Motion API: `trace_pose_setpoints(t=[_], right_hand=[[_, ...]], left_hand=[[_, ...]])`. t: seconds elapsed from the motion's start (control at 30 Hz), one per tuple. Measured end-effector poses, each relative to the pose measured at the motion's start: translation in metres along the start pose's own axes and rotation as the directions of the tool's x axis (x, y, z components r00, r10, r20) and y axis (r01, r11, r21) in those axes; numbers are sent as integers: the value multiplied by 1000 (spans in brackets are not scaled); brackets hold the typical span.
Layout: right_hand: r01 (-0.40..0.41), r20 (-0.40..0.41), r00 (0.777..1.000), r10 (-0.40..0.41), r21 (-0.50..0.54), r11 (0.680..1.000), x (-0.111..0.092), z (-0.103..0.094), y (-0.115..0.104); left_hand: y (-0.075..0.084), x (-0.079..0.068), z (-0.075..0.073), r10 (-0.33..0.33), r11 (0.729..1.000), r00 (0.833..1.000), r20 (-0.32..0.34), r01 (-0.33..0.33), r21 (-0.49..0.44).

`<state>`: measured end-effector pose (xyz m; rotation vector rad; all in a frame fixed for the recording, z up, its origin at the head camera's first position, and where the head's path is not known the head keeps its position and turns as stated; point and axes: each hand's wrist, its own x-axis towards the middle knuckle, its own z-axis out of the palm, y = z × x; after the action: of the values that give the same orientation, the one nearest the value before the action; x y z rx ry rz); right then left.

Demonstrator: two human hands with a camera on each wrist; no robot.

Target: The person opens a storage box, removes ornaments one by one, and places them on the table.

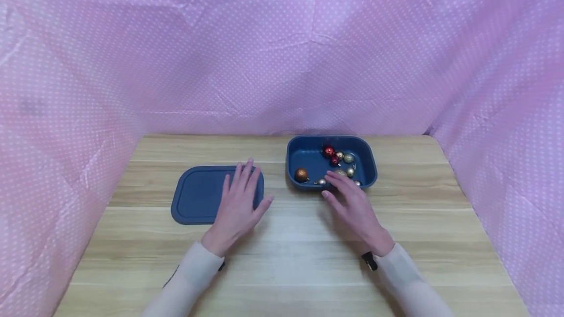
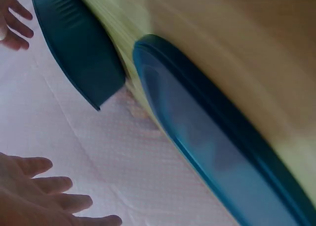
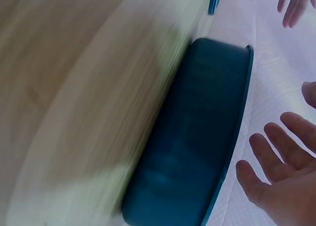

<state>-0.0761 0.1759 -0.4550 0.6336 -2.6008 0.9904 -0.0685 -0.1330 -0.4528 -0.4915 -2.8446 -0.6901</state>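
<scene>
Left hand [image 1: 238, 204]: yours is spread wide with nothing in it, raised over the right part of the lid; the left wrist view shows a gap beneath, so it bears no weight there
Right hand [image 1: 354, 204]: yours is empty too, fingers extended and slightly bent, above the near rim of the box and apart from it, a position that seems to suit access from your side
Dark blue lid [image 1: 200, 192]: flat on the table to the left of the box, probably laid apart so that the box's top is uncovered
Dark blue box [image 1: 310, 158]: upright and uncovered near the table's far edge, its flat base likely giving it a steady stand
Ornament balls [image 1: 328, 150]: red, gold and silvery ones gather mostly toward the box's right side, where the walls presumably stop them rolling away
Copper-coloured ball [image 1: 301, 175]: alone in the box's near left corner, perhaps settled there by its round shape
Wood-grain table [image 1: 282, 268]: a level surface under both lid and box
</scene>
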Motion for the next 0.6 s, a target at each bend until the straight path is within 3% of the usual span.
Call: trace_pose_setpoints(t=[0.47,0.6], right_hand=[[79,37,996,-75,-113,990,21,-25,45],[84,85,994,-72,-146,986,28,-30,54]], left_hand=[[25,41,25,48,995,992,114,-57,77],[28,49,32,42,994,990,134,-55,93]])
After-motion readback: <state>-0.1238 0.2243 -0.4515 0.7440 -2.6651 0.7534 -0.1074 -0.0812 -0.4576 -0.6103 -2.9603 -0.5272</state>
